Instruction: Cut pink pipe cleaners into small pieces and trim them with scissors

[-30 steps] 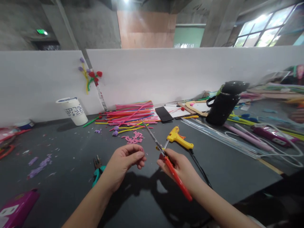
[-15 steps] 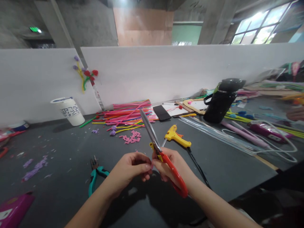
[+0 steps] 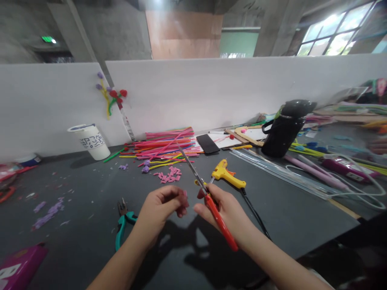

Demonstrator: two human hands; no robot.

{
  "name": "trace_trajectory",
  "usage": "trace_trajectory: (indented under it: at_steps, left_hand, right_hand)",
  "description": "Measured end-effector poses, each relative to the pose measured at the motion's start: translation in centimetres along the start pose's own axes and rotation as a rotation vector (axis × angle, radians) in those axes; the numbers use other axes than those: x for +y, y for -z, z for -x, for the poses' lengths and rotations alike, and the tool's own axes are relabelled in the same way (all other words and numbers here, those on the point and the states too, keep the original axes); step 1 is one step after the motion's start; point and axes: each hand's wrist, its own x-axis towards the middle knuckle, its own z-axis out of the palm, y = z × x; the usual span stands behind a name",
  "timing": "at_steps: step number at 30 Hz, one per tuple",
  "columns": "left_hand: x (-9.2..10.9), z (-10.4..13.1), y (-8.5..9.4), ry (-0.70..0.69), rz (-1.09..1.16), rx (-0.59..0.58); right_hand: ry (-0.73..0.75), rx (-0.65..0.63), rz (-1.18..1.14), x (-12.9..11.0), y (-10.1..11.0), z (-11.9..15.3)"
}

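Note:
My right hand [image 3: 225, 207] is wrapped round the red handles of a pair of scissors [image 3: 218, 223], whose blades point up and away to the left. My left hand [image 3: 166, 207] is closed in a pinch, a short gap to the left of the right one. A small pink piece [image 3: 185, 193] shows at its fingertips, possibly a bit of pipe cleaner. Beyond the hands lies a heap of short pink cut pieces [image 3: 169, 175]. Teal-handled pliers [image 3: 122, 221] rest beside my left forearm, and a yellow glue gun [image 3: 228, 175] lies past my right hand.
Pink and red pipe cleaners [image 3: 166, 145] lie at the back beside a phone [image 3: 207, 143]. A white cup [image 3: 92, 141] stands left, a black jug [image 3: 282, 129] right. Clear strips [image 3: 278, 173] cross the right side. A purple box [image 3: 22, 266] sits front left. Another person's hand [image 3: 379, 143] appears far right.
My hands have moved apart, the left one going left with the pink piece at its fingertips. The scissors have turned slightly in my right hand, and the view has shifted a little.

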Motion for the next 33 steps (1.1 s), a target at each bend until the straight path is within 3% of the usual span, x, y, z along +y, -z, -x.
trace_trajectory:
  at_steps: [5,10,33]
  left_hand:
    - [0.6,-0.2,0.6,-0.081,0.210,0.126]
    - [0.5,-0.1,0.6,-0.128,0.272,0.139]
    - [0.9,0.1,0.6,-0.124,0.362,0.119]
  right_hand:
    - [0.045,-0.024,0.312,0.9,-0.2,0.8]
    - [0.083,0.007,0.448,1.3,-0.7,1.4]
    - [0.149,0.041,0.519,1.4,-1.3,1.2]
